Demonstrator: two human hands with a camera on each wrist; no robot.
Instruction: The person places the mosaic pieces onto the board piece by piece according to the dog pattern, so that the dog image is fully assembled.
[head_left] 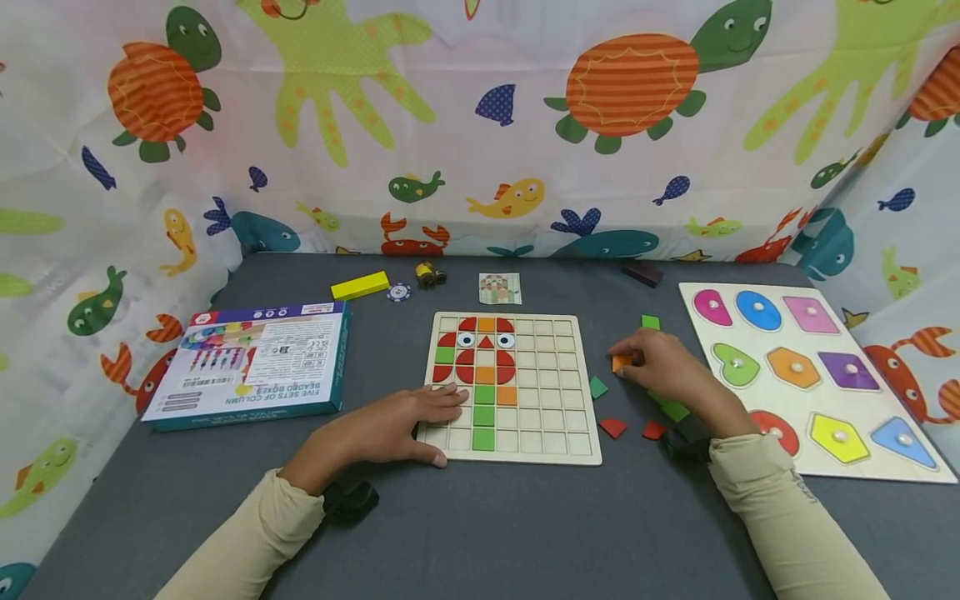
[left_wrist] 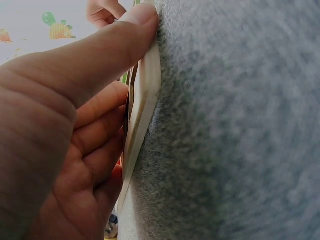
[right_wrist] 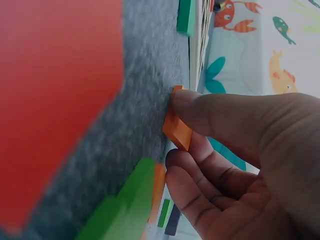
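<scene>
My left hand [head_left: 397,423] rests on the lower left corner of a wooden grid board [head_left: 551,408], its fingers lying on the squares and its thumb at the front edge. Red, green and orange tiles and two eye tiles fill part of the grid. To the right of the board, my right hand [head_left: 663,367] pinches an orange tile [right_wrist: 177,125] between thumb and fingers, just above the table. Green tiles [head_left: 670,407] lie partly under that hand. Nearby are a dark green piece [head_left: 597,387] and two red pieces, one red piece [head_left: 612,427] close to the board.
A shape puzzle board [head_left: 750,329] with knobbed pieces lies at the right. On the left is a flat box [head_left: 247,367]. Along the back are a yellow block [head_left: 360,286], a poker chip [head_left: 399,292], a small pattern card [head_left: 499,288] and a dark block [head_left: 642,273].
</scene>
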